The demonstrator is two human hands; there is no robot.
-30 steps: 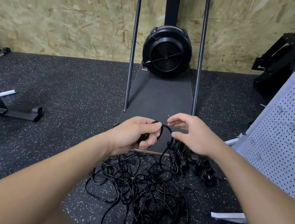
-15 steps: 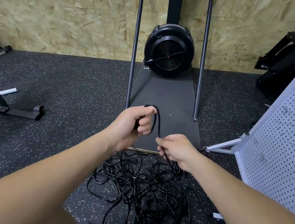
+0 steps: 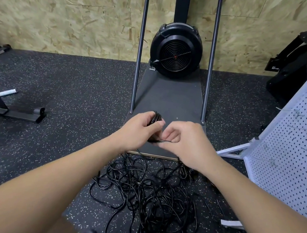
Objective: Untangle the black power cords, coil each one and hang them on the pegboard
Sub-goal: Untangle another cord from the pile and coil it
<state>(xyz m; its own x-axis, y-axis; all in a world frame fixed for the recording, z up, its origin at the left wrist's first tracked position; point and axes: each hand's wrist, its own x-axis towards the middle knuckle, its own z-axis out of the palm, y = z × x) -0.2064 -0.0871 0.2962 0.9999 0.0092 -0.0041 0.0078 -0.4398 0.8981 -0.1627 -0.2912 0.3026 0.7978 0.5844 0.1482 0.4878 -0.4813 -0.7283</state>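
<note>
A tangled heap of black power cords (image 3: 148, 200) lies on the speckled black floor below my hands. My left hand (image 3: 138, 132) grips a small coil of black cord (image 3: 155, 117), its loops showing above my fingers. My right hand (image 3: 186, 142) is close beside it, fingers curled, pinching a strand of the same cord (image 3: 158, 141) that runs between the two hands. The white pegboard (image 3: 299, 156) with several wire hooks stands at the right, leaning on a white frame.
A black fan-wheel exercise machine (image 3: 175, 50) with a dark platform (image 3: 169, 98) and two upright poles stands straight ahead against the chipboard wall. A black equipment stand (image 3: 7, 109) is on the left floor. More black gym gear (image 3: 294, 63) sits at the back right.
My right hand has risen from the heap and come up against my left hand with the strand. The loop in my left hand has become a tighter coil.
</note>
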